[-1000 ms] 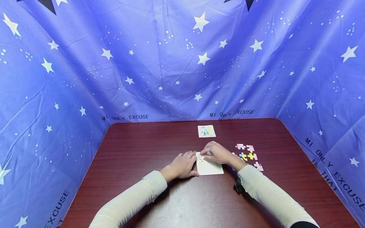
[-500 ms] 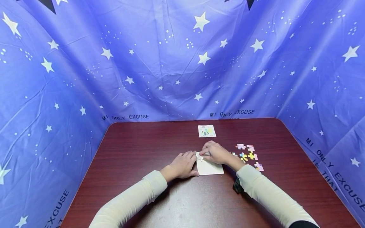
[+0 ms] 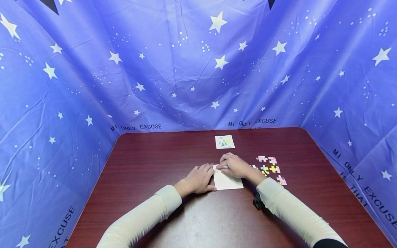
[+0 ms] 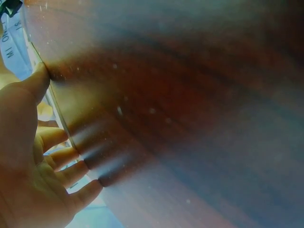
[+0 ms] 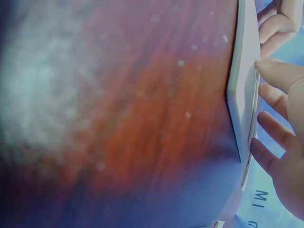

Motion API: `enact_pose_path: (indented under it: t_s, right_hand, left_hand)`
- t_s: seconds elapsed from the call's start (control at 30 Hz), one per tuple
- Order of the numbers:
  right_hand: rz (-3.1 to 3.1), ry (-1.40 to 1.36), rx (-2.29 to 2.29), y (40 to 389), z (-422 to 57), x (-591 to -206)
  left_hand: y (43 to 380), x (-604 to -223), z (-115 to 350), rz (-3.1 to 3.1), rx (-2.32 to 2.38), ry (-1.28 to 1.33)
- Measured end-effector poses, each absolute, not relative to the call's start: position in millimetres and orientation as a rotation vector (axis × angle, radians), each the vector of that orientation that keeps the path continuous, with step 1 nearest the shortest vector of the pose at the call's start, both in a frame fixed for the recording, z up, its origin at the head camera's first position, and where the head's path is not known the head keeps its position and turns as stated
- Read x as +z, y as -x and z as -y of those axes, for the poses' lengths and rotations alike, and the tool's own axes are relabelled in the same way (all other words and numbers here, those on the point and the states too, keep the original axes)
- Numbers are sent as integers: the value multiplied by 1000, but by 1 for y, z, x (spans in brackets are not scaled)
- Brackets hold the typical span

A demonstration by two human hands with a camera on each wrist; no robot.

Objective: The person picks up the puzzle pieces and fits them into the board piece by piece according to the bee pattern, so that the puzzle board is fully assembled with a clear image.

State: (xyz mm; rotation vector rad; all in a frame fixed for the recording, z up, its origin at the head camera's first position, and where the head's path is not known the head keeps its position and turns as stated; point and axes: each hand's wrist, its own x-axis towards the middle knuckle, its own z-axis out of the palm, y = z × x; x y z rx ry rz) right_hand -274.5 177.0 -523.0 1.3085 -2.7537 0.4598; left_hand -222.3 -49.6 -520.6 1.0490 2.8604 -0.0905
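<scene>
A white square puzzle board (image 3: pixel 229 182) lies flat on the table in the head view. My left hand (image 3: pixel 199 179) rests at its left edge, fingers spread and thumb low near the corner; in the left wrist view the fingertips (image 4: pixel 80 166) touch down on the tabletop along that edge. At the board's upper left corner, a pale jigsaw piece (image 3: pixel 218 172) sits under the thumb and index finger of my right hand (image 3: pixel 234 166), which partly covers it. The right wrist view shows the right thumb (image 5: pixel 273 71) down at the board's surface (image 5: pixel 244 76).
Several loose jigsaw pieces (image 3: pixel 274 169) with pink, yellow and blue print lie right of the board, some hidden behind the right hand. A small picture card (image 3: pixel 225 142) lies farther back on the dark red table (image 3: pixel 155 151). A blue star-print curtain (image 3: pixel 173 69) surrounds the table.
The right fingers shift very slightly to the left at the board's upper left corner, with the jigsaw piece under them. The left hand stays in place.
</scene>
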Motion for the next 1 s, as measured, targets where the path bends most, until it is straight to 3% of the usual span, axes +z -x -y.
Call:
enact_pose_path:
  t_s: [1.0]
  right_hand:
    - [2879,-1129,569,277,-205,-510]
  left_hand:
    - [222,-521,50,-2871,-67,-1060]
